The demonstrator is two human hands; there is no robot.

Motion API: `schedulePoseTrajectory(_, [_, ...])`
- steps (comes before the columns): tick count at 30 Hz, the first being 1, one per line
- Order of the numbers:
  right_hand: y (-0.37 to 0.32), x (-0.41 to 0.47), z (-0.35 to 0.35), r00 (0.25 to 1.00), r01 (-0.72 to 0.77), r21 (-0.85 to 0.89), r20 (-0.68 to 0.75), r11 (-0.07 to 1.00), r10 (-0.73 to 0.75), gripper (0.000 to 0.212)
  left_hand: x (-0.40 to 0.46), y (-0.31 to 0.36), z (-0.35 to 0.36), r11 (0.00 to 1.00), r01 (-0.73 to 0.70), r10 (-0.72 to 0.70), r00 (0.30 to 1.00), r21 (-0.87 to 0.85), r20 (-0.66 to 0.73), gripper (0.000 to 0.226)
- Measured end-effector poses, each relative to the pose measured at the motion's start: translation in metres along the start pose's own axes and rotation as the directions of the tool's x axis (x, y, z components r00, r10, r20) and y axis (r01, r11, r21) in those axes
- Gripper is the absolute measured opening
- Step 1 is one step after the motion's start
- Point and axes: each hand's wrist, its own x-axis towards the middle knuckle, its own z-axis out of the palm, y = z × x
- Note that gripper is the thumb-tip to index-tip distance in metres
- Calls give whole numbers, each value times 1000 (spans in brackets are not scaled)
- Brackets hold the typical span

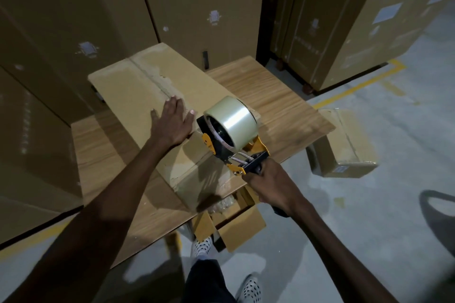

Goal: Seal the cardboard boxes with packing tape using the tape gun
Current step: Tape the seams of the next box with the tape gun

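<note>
From where I stood, the left hand lay flat on the cardboard box, fingers straight and slightly spread, palm pressing down on the top, I judged to keep the flaps shut and the box from sliding on the wooden table. The box itself sat across the table's middle, running from about ten o'clock down toward five. Just to the right of that hand, at three o'clock from it, rode the tape gun, its clear roll up and its nose on the box top near the centre seam (a shiny strip already ran down the near end). The right hand gripped the gun's handle, fingers curled round it, wrist low, which looked like a pull toward the near edge. I counted one box on the table, one tape gun, one roll. On the floor at three o'clock sat a second, smaller sealed box; under the table's near edge an open carton.
</note>
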Motion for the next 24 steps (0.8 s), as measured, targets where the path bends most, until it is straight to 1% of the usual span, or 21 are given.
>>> schedulePoseTrajectory(2, [6, 0, 4, 1000, -5, -5, -18, 1000, 5, 30, -3, 1, 2, 1000, 5, -5, 1000, -8, -1, 73])
schedulePoseTrajectory(5, [22, -6, 8, 999, -13, -50, -36, 999, 11, 7, -4, 1, -2, 1000, 22, -22, 1000, 1, 19, 77])
schedulePoseTrajectory(6, [30, -9, 8, 999, -28, -43, -37, 999, 27, 4, -5, 2, -3, 1000, 23, -23, 999, 6, 22, 80])
schedulePoseTrajectory(8, [46, -16, 7, 997, -66, -29, -31, 997, 65, 6, -9, 5, -5, 1000, 20, -20, 999, 5, 26, 91])
schedulePoseTrajectory(10, [56, -21, 10, 994, -101, -9, -34, 995, 101, 15, -12, 6, -6, 1000, 14, -14, 1000, 7, 26, 99])
schedulePoseTrajectory(13, [60, -25, 14, 995, -93, 14, -42, 996, 93, 22, -13, 6, -7, 1000, 14, -14, 1000, 12, 19, 103])
schedulePoseTrajectory(15, [65, -27, 14, 995, -93, 21, -44, 995, 94, 20, -13, 6, -7, 1000, 13, -13, 1000, 13, 17, 102])
schedulePoseTrajectory(19, [87, -36, 12, 993, -113, -13, -28, 994, 112, 8, -13, 6, -7, 1000, 13, -13, 1000, 18, 4, 103])
schedulePoseTrajectory(24, [102, -32, 12, 996, -86, -56, -20, 995, 85, 8, -12, 4, -5, 1000, 17, -17, 1000, 15, 0, 104])
